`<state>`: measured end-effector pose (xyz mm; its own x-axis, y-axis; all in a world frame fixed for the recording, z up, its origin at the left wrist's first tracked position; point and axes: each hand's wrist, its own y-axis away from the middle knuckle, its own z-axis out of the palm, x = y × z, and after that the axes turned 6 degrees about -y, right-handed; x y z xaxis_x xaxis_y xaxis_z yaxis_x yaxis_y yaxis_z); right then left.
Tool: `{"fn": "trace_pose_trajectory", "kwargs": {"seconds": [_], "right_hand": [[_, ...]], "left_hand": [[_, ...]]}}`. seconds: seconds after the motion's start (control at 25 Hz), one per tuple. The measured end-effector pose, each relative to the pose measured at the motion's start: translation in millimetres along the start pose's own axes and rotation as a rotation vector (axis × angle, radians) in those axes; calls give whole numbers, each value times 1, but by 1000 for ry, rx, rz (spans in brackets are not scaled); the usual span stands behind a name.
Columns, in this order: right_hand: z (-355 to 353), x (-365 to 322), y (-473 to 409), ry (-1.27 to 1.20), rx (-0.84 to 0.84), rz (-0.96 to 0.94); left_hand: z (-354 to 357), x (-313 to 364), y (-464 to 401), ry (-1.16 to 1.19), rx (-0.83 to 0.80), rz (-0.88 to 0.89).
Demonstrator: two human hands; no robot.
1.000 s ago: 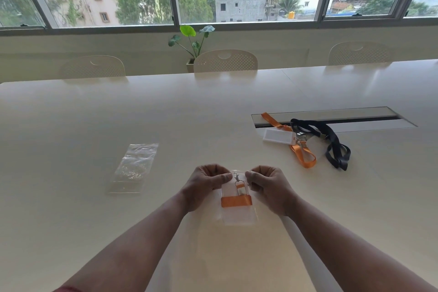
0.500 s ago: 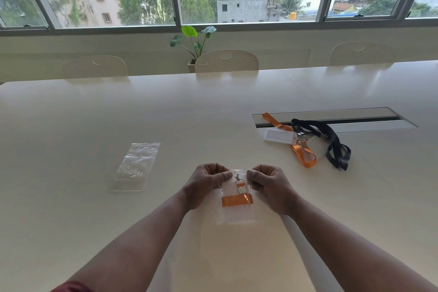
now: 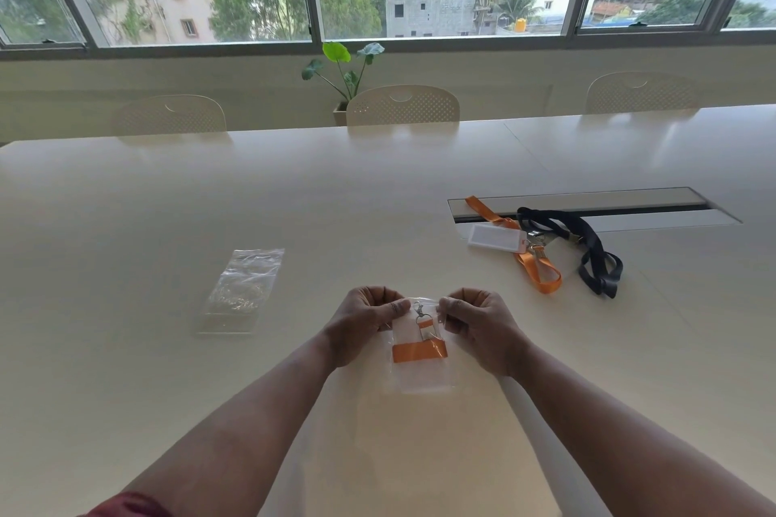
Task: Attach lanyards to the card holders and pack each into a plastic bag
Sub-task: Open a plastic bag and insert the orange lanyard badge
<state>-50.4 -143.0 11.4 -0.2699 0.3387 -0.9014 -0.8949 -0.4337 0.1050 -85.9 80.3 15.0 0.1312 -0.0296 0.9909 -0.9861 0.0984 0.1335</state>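
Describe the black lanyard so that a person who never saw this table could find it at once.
Look at the long slot cut into the white table, on the right side. The black lanyard lies coiled across its near edge, far from both hands. Beside it lies an orange lanyard clipped to a white card holder; the black one is the darker strap, further right.

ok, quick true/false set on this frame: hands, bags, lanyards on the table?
1. Both hands pinch the top of the plastic bag. True: left hand, right hand.
2. That bag holds a black lanyard. False: the orange lanyard is inside.
3. A spare bag lies to the left on the table. True.
4. The black lanyard is bagged. False: it lies loose beside a card holder.
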Motion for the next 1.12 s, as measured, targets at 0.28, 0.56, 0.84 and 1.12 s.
{"fn": "trace_pose_trajectory", "kwargs": {"seconds": [0.28, 0.56, 0.84, 1.12], "right_hand": [[0, 0, 2, 61, -9, -16], [8, -5, 5, 88, -21, 0], [10, -8, 6, 144, -29, 18], [10, -9, 6, 164, -27, 29]], "left_hand": [[0, 1, 0, -21, -12, -10], [0, 2, 0, -13, -8, -17], [1, 1, 0, -59, -21, -14], [2, 3, 0, -102, -16, -13]]}}
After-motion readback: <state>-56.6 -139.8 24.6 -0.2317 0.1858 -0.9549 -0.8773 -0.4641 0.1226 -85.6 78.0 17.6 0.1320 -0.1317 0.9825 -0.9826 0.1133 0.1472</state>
